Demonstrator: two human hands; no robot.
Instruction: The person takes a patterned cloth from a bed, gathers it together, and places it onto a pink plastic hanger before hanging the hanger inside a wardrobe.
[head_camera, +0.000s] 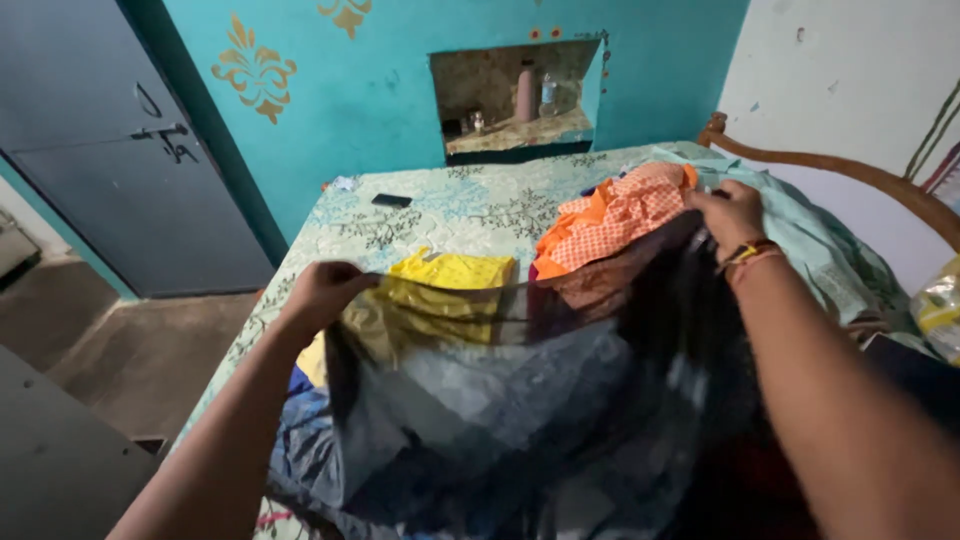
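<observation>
I hold a thin, see-through black cloth (560, 390) stretched out in front of me over a bed. My left hand (325, 290) grips its left top edge. My right hand (733, 215), with threads around the wrist, grips its right top edge. Behind the cloth a yellow garment (455, 272) lies on the bed, partly seen through the fabric. An orange checked garment (620, 215) is piled just left of my right hand. Blue clothing (300, 450) lies under the lower left of the cloth.
The bed (450, 205) has a pale blue floral sheet. A black phone (391, 200) lies near its far edge. A wall niche (515, 95) holds bottles. A grey door (100, 150) stands at left. A wooden bed rail (850, 170) curves at right.
</observation>
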